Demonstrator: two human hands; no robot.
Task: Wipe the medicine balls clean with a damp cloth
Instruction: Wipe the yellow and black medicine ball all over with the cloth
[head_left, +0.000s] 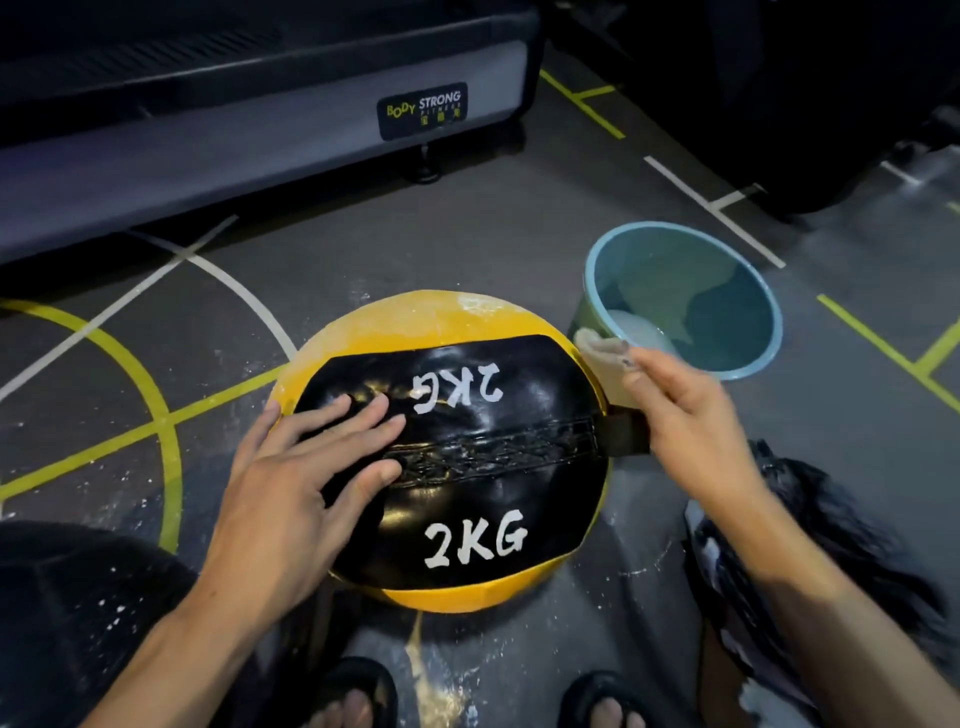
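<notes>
A yellow and black medicine ball (467, 467) marked 2KG rests on the floor between my feet. White dust shows on its yellow top. My left hand (306, 467) lies flat on the ball's left side, fingers spread. My right hand (685, 415) is at the ball's upper right edge, closed on a pale folded cloth (602, 358) that touches the ball. A short black strap sticks out of the ball just under that hand.
A blue bucket (763, 332) with water stands right behind the cloth, at the ball's right. A grey treadmill base (260, 140) crosses the back left. A dark dusty ball (67, 597) sits at my lower left. Another dark object (831, 530) lies at the right.
</notes>
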